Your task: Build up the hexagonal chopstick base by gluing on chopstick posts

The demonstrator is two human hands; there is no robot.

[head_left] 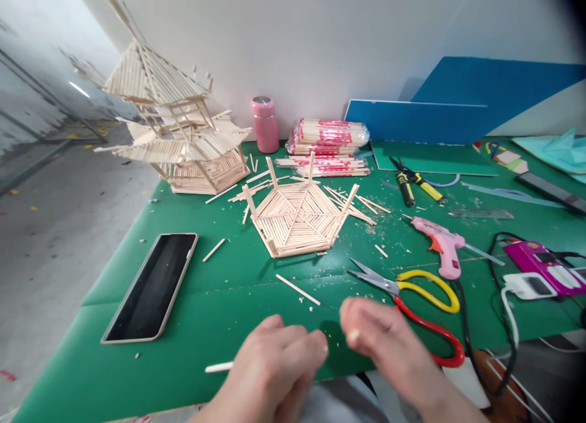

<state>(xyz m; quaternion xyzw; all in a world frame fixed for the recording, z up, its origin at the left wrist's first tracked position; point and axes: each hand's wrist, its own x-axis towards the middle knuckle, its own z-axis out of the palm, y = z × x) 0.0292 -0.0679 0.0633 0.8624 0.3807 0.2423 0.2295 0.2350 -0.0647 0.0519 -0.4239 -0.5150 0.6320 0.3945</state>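
My left hand (279, 362), at the near edge of the table, is closed. A pale wooden stick (218, 367) pokes out from its left side and seems gripped in it; the rest is hidden under the palm. My right hand (379, 334), blurred, has its fingers curled together; what they hold, if anything, I cannot make out. Beside it lie scissors (389, 284) with one yellow and one red handle, blades apart. A short stick (298, 289) rests beyond my hands. Farther off stands a six-sided stick base (300, 218) with several upright posts.
A tiered stick pavilion (183, 136) stands at the back left, beside a pink flask (265, 125). Wrapped stick bundles (327, 136) lie near the wall. A phone (151, 289) is at left. Right are pliers (416, 182), a pink glue gun (442, 243), cables and a purple power strip (544, 267).
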